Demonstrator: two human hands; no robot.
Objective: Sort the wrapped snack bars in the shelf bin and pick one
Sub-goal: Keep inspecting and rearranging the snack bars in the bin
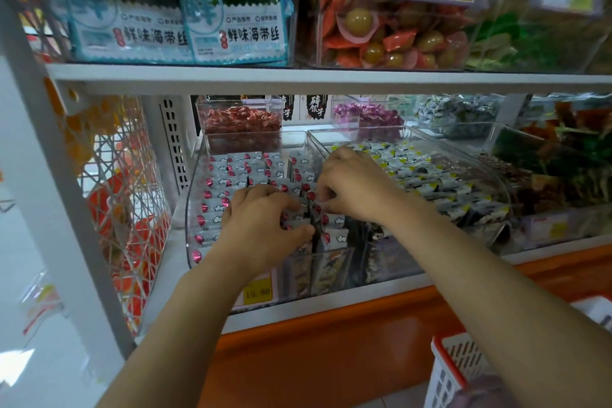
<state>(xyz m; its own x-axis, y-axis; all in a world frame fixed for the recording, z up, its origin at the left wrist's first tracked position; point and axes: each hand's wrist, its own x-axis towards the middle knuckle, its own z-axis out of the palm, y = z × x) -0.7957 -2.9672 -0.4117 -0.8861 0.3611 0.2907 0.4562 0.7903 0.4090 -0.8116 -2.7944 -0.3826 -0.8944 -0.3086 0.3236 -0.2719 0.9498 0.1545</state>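
A clear plastic shelf bin point(191, 209) holds rows of small white snack bars with red dots point(231, 172), standing on edge. Both hands are inside it, near its front right. My left hand point(265, 225) lies over the bars with fingers curled, thumb and fingers gripping bars at the row's end. My right hand point(351, 185) reaches in from the right, its curled fingertips pinching a bar point(311, 195) beside the left hand. The bars under both hands are hidden.
A neighbouring clear bin point(490, 182) to the right holds white, yellow and black wrapped bars. A yellow price tag point(257, 291) hangs at the bin's front. The upper shelf edge point(298, 79) runs close above. A white and red basket point(453, 371) sits low right.
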